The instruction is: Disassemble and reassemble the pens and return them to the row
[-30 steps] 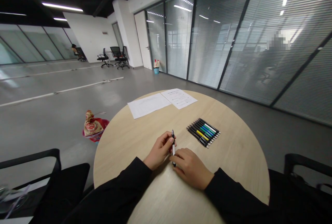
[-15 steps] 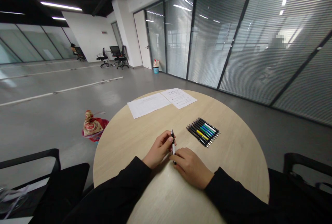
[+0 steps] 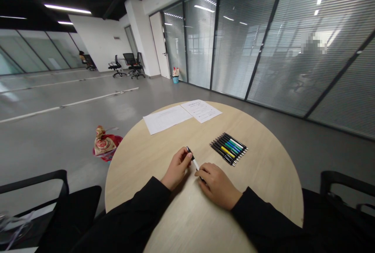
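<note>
A pen (image 3: 195, 163) with a white barrel section and black ends is held between my two hands, tilted with its tip end up and to the left. The fingers and thumb of my left hand (image 3: 177, 169) pinch the upper black part. My right hand (image 3: 216, 184) closes around the lower end, which its fingers partly hide. Up and to the right of my right hand, several pens (image 3: 229, 149) lie side by side in a slanted row on the round wooden table (image 3: 269, 190). Most are black, with yellow, green, blue and white sections on some.
Two printed paper sheets, a left one (image 3: 166, 119) and a right one (image 3: 202, 111), lie at the table's far edge. Left of the table stands a bin (image 3: 107, 147) with a bag. Black chairs (image 3: 68, 206) flank me. Glass partitions with blinds (image 3: 234, 42) line the right.
The pen has turned from nearly upright to a slant, its top swinging left. My left hand has shifted slightly left, and my right hand has moved slightly away from it.
</note>
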Motion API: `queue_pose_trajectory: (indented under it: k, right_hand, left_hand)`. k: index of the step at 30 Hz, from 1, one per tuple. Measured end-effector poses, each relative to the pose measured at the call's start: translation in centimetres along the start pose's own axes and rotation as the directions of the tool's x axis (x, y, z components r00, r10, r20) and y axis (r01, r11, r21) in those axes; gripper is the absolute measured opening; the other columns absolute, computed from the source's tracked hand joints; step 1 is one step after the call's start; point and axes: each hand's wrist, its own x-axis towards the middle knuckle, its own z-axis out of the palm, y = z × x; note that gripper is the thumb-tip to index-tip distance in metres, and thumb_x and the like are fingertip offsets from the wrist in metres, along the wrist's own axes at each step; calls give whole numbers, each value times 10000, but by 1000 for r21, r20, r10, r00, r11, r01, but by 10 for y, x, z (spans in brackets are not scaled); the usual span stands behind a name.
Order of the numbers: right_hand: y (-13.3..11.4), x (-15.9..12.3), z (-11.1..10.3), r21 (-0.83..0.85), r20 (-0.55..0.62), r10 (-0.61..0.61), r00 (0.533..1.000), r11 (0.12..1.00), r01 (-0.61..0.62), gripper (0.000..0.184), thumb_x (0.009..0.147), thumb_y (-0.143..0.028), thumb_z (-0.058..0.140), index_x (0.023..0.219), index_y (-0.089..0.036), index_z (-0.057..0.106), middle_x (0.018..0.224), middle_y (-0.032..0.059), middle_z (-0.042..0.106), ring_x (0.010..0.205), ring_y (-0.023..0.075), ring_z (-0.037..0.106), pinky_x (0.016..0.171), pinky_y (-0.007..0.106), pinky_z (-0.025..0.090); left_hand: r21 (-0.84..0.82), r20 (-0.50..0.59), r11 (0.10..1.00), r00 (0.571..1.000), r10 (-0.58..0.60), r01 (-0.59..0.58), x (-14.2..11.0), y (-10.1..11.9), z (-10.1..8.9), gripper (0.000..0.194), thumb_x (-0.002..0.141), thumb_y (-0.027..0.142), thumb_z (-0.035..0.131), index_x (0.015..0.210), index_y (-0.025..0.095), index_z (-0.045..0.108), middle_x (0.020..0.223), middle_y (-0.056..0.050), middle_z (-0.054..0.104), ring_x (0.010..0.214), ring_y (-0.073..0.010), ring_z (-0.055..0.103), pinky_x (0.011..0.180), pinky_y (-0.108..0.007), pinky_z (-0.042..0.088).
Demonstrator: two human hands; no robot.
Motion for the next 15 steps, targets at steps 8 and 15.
queue_pose_trajectory:
  k: [8, 15]
  right_hand:
    - [2, 1, -2, -27, -33, 32, 999, 999, -32, 193, 893, -75, 530, 1004, -184, 644, 948, 64, 614, 916, 195, 550, 824, 322, 437]
    - [11, 1, -3, -64, -56, 89, 994, 994, -92, 256, 900, -55, 484, 1085, -179, 611, 969, 72, 642, 929, 207, 569, 837, 330, 441]
  left_hand:
    - [13, -19, 999, 999, -33, 33, 3, -4, -2, 320, 863, 478, 611, 810, 172, 534, 679, 38, 482, 597, -100, 413, 547, -219, 337]
    - [50, -77, 994, 993, -90, 94, 7, -12, -8, 344, 827, 488, 634, 772, 162, 540, 634, 38, 511, 543, -89, 431, 506, -213, 325]
